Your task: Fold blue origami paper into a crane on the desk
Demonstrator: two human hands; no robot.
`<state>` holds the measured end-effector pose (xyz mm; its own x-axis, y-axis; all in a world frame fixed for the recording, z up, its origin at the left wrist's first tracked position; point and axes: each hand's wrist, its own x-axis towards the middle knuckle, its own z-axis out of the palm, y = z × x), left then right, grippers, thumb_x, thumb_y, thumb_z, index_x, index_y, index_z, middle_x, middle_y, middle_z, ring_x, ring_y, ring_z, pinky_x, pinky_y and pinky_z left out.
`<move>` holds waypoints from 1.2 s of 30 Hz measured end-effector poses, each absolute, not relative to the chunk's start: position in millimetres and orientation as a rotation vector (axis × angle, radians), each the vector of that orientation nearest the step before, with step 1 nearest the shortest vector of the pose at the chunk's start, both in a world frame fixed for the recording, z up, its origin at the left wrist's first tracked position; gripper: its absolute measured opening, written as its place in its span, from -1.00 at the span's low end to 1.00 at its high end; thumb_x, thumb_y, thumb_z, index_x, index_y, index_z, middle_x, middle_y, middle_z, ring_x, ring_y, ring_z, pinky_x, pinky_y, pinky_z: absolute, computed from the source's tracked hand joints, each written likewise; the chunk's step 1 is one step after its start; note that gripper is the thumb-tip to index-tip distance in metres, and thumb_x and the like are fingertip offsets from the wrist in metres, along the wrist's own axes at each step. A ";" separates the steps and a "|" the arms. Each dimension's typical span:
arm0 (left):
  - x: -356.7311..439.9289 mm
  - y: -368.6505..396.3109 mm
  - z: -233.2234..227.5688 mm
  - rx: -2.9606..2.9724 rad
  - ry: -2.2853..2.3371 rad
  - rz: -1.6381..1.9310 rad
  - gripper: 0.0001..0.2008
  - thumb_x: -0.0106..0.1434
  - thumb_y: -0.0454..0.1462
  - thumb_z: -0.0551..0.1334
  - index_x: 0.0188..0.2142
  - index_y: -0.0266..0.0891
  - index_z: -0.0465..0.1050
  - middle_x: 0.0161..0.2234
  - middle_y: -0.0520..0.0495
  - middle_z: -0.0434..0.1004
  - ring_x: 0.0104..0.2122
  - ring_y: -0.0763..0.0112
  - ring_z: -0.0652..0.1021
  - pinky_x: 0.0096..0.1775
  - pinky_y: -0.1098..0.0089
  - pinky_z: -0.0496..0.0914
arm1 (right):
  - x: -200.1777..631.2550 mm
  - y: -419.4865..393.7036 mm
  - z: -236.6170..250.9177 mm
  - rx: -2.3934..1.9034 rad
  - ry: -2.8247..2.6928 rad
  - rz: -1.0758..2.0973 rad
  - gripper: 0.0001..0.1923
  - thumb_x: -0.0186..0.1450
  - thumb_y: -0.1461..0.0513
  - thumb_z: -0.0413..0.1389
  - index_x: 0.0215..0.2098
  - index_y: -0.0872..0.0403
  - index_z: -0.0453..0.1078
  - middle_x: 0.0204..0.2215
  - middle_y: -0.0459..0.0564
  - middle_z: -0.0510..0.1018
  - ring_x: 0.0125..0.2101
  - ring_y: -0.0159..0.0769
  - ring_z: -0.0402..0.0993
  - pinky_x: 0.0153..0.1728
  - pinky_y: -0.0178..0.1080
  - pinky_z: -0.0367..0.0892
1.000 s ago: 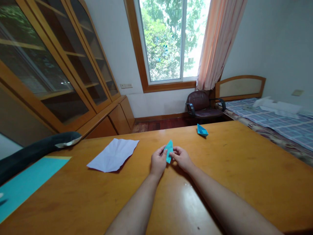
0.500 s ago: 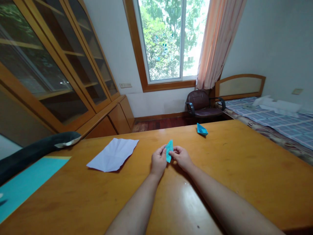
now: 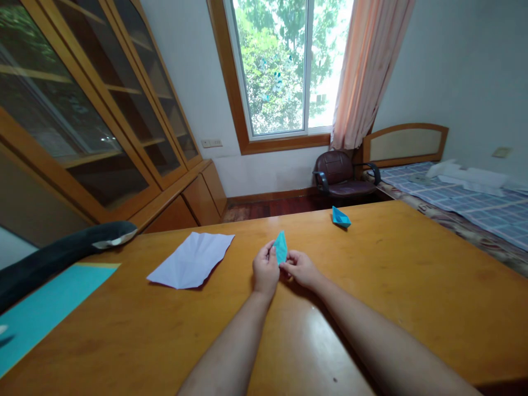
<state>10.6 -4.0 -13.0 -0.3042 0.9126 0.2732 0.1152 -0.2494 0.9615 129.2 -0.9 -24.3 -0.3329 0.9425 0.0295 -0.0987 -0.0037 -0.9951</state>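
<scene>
A small folded piece of turquoise paper (image 3: 281, 248) is held just above the wooden table (image 3: 206, 341), its pointed end upward. My left hand (image 3: 265, 268) pinches its left side, thumb in front. My right hand (image 3: 300, 268) has its thumb and finger closed at the paper's lower right corner. Beyond them and to the right, a blue folded paper boat (image 3: 341, 218) rests near the table's far edge. To the left lies a creased sheet of white paper (image 3: 192, 261), opened out flat.
At the left edge are a dark plush toy (image 3: 70, 247) and a turquoise sheet (image 3: 53, 308) with a yellow border. A brown armchair (image 3: 342, 173) stands behind the table, a bed (image 3: 462, 190) to the right. A glass-fronted cabinet (image 3: 119, 104) lines the left wall.
The folded paper has shifted slightly left and turned so more of its face shows. My right fingers have slid from its middle to its lower corner.
</scene>
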 end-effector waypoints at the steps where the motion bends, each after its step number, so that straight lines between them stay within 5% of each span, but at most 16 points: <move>1: 11.1 -4.4 -12.4 1.284 1.355 1.626 -0.69 0.22 -0.17 0.18 -0.15 -0.31 0.51 -0.20 -0.20 0.60 -0.22 0.25 0.57 -0.15 0.30 0.43 | 129.0 -0.6 -24.7 -0.962 -1.382 1.477 -0.75 0.04 0.10 0.23 -0.52 0.08 0.30 -0.68 -0.18 0.43 -0.68 -0.45 0.30 -0.63 -0.37 0.20; 6: 14.0 -4.0 -12.0 1.199 1.291 1.679 -0.72 0.18 -0.16 0.23 -0.19 -0.30 0.50 -0.28 -0.15 0.59 -0.30 0.31 0.56 -0.24 0.37 0.43 | 129.4 -0.6 -25.2 -0.973 -1.362 1.448 -0.73 0.06 0.08 0.21 -0.52 0.07 0.27 -0.69 -0.17 0.43 -0.68 -0.44 0.31 -0.62 -0.36 0.22; 14: 14.5 4.3 -20.3 0.804 1.110 1.715 -0.64 0.09 -0.10 0.31 -0.20 -0.30 0.42 -0.37 -0.07 0.54 -0.45 0.44 0.52 -0.39 0.45 0.38 | 121.4 -14.2 -18.5 -0.864 -1.436 1.104 -0.59 0.05 0.26 0.19 -0.15 0.01 0.22 -0.44 -0.15 0.47 -0.47 -0.38 0.42 -0.43 -0.32 0.34; 21: 13.7 5.1 -17.6 0.676 0.907 1.697 -0.60 0.00 -0.16 0.40 -0.21 -0.27 0.39 -0.40 0.01 0.52 -0.47 0.52 0.50 -0.37 0.49 0.35 | 124.0 -20.3 -9.4 -0.947 -1.626 0.758 -0.90 0.16 0.26 0.13 -0.32 0.04 0.32 -0.43 -0.09 0.46 -0.43 -0.35 0.41 -0.35 -0.28 0.38; 36: -3.4 2.9 -9.4 0.799 0.652 1.324 -0.50 -0.10 -0.28 0.50 -0.17 -0.24 0.37 -0.41 0.06 0.52 -0.45 0.54 0.50 -0.35 0.52 0.34 | 141.4 -7.7 -10.9 -0.825 -1.421 0.987 -0.80 0.10 0.10 0.27 -0.40 0.05 0.46 -0.48 -0.05 0.57 -0.45 -0.30 0.49 -0.36 -0.24 0.44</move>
<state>-3.4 2.9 -9.4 0.1438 0.9892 0.0294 -0.5797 0.0601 0.8126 141.4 -7.7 -10.9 -0.0911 0.9117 0.4006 -0.0569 0.3969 -0.9161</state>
